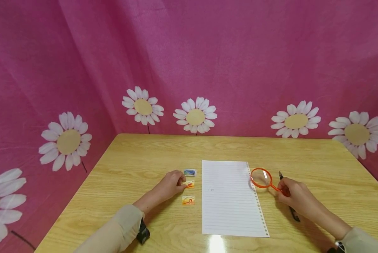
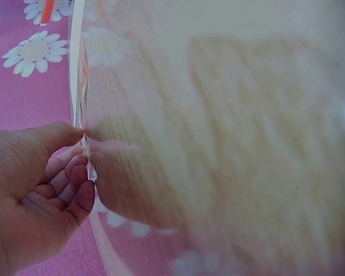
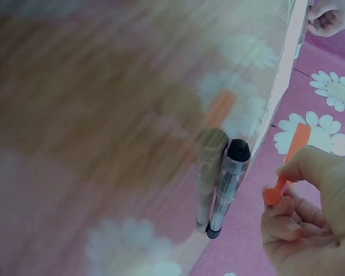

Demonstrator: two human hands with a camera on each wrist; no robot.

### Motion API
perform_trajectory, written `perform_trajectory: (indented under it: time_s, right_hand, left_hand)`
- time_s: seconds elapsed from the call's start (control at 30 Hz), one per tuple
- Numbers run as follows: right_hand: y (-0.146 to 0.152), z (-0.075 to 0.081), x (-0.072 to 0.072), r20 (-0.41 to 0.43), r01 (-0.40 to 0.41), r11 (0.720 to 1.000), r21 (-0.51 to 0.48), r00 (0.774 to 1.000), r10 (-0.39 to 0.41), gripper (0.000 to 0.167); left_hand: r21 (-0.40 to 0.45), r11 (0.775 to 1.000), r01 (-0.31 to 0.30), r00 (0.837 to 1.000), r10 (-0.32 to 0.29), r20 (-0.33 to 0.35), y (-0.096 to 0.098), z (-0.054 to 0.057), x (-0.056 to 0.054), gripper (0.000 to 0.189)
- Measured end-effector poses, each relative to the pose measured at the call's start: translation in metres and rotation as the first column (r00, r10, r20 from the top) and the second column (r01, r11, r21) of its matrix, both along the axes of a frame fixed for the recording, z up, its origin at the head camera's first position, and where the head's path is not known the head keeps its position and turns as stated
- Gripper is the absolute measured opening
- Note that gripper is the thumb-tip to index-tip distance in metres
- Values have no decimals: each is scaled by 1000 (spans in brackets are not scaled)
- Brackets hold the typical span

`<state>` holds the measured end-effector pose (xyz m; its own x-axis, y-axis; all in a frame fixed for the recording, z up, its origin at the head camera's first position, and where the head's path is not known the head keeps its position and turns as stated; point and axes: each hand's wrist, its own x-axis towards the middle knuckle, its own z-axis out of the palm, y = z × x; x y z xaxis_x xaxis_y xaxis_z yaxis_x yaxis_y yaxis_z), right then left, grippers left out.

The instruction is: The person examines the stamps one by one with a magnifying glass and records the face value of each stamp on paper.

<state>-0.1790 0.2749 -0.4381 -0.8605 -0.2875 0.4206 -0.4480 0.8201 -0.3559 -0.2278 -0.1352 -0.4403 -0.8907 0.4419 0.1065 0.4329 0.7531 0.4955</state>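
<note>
My left hand (image 1: 173, 182) has its thumb and fingertips at the left edge of the middle one of three small stamps, an orange and yellow stamp (image 1: 190, 184), and seems to pinch that edge. Above it lies a blue stamp (image 1: 190, 172), below it another orange and yellow stamp (image 1: 188, 200). In the left wrist view the left hand (image 2: 46, 190) has curled fingers at the tabletop. My right hand (image 1: 297, 196) grips an orange magnifying glass (image 1: 272, 186) by its handle; its lens is over the paper's right edge. In the right wrist view, the orange handle (image 3: 299, 141) shows between thumb and fingers.
A lined sheet of paper (image 1: 230, 207) with small handwriting lies between the hands. A black and clear pen (image 3: 227, 184) rests on the wooden table (image 1: 157, 151), partly beneath my right hand in the head view. A pink flowered cloth (image 1: 239, 63) hangs behind the table.
</note>
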Motion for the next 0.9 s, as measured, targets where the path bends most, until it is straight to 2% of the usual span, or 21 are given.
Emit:
perform_trajectory:
  time_s: [0.13,0.53,0.9]
  right_hand:
    - [-1,0,-2,-25,-14,1000,-1,1000,13,23]
    - [-5,3,-2,46,-48,997,-59,998,51,23]
    - [-5,-1,-7,-40,-140,986,-89,990,137,28]
  left_hand:
    - [-2,1000,4,1000,-4,-16,0,1,-1,12]
    - [-4,1000,-9,1000,9,6,0,0,-2,12]
    - [9,1000,-10,999,9,33,-1,0,-1,11]
